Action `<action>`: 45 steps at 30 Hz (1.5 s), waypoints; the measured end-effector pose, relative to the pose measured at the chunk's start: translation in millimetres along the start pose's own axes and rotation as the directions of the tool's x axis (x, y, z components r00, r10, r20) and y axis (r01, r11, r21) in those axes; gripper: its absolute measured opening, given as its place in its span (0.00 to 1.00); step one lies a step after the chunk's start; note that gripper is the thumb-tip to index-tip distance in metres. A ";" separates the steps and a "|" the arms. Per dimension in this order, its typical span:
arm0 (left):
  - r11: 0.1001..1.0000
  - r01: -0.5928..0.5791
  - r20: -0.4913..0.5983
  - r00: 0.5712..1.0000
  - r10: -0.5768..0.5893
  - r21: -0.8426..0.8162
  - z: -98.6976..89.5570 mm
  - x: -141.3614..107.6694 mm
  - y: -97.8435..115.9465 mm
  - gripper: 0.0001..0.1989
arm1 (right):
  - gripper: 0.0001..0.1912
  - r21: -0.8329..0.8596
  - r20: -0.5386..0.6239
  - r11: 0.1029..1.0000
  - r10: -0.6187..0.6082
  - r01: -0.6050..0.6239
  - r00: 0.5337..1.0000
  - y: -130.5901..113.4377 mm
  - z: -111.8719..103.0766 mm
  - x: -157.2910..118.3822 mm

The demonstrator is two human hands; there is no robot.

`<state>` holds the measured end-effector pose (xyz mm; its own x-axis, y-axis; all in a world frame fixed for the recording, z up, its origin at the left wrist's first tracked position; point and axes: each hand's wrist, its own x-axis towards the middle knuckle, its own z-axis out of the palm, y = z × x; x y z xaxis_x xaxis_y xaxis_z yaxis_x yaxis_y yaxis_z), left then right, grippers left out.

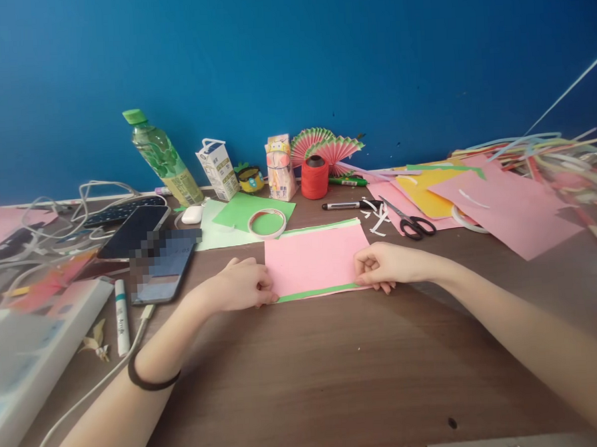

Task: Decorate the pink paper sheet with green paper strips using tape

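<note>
A pink sheet of paper (313,259) lies on the brown table in front of me, with a green strip (317,292) along its near edge and another green edge at the far side. My left hand (249,281) pinches the near left corner, fingers curled at the strip's end. At the near right corner, my right hand (375,266) grips the paper and strip between thumb and fingers. Just beyond the sheet, a roll of tape (267,223) rests on a green sheet (238,213).
Scissors (409,219), a black marker (347,205) and white paper scraps (377,216) lie beyond my right hand. Two phones (168,267), a white marker (122,318) and cables are at left. A green bottle (162,157), red thread spool (315,179) and paper fans (332,148) stand by the blue wall.
</note>
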<state>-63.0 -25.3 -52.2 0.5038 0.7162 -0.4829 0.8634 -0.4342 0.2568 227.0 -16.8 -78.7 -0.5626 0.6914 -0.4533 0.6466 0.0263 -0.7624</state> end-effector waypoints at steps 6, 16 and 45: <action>1.000 -0.005 0.017 1.000 0.005 -0.015 -0.8 0.1 -1.2 0.17 | 0.13 0.018 0.007 1.000 -0.004 0.004 1.000 0.2 -0.8 -1.0; 0.999 0.009 0.016 1.000 -0.008 -0.035 0.0 -0.5 -0.9 0.16 | 0.11 0.022 0.012 0.999 -0.030 0.030 0.999 -1.2 -4.4 -3.9; 0.998 0.028 0.030 0.999 -0.026 -0.056 -0.2 1.0 -4.4 0.15 | 0.12 0.071 0.063 0.997 -0.010 0.005 0.998 2.6 -5.8 -0.1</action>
<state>-66.2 -22.6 -53.6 0.4800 0.7107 -0.5143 0.8772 -0.3826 0.2900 231.7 -12.6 -78.0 -0.5999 0.6445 -0.4740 0.6056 -0.0214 -0.7955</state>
